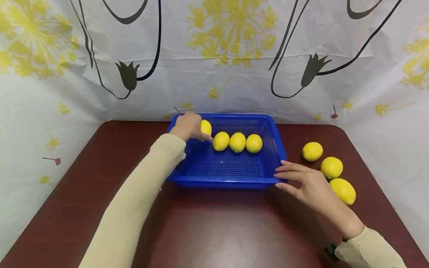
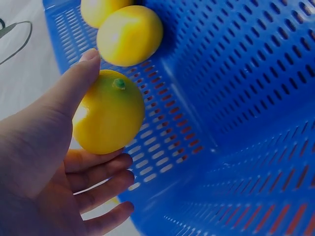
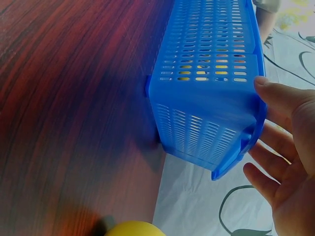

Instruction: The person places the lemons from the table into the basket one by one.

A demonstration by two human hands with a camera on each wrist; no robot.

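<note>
My left hand (image 1: 187,126) reaches into the left end of a blue plastic basket (image 1: 219,181). Between its thumb and fingers it holds a yellow lemon (image 2: 109,113), whose green stem end shows in the left wrist view. Three more lemons sit in a row to the right of it inside the basket, the nearest lemon (image 1: 221,141) close to my thumb. At the basket's front right corner, my right hand (image 1: 307,181) grips the rim, thumb on the outer side and fingertips over the edge. Part of the held lemon is hidden by the left hand in the head view.
Three loose lemons lie on the dark wooden table (image 1: 212,237) right of the basket: a far lemon (image 1: 312,151), a middle lemon (image 1: 332,167) and a near lemon (image 1: 342,191) beside my right hand. A flower-printed white sheet (image 1: 220,78) hangs behind and along both sides.
</note>
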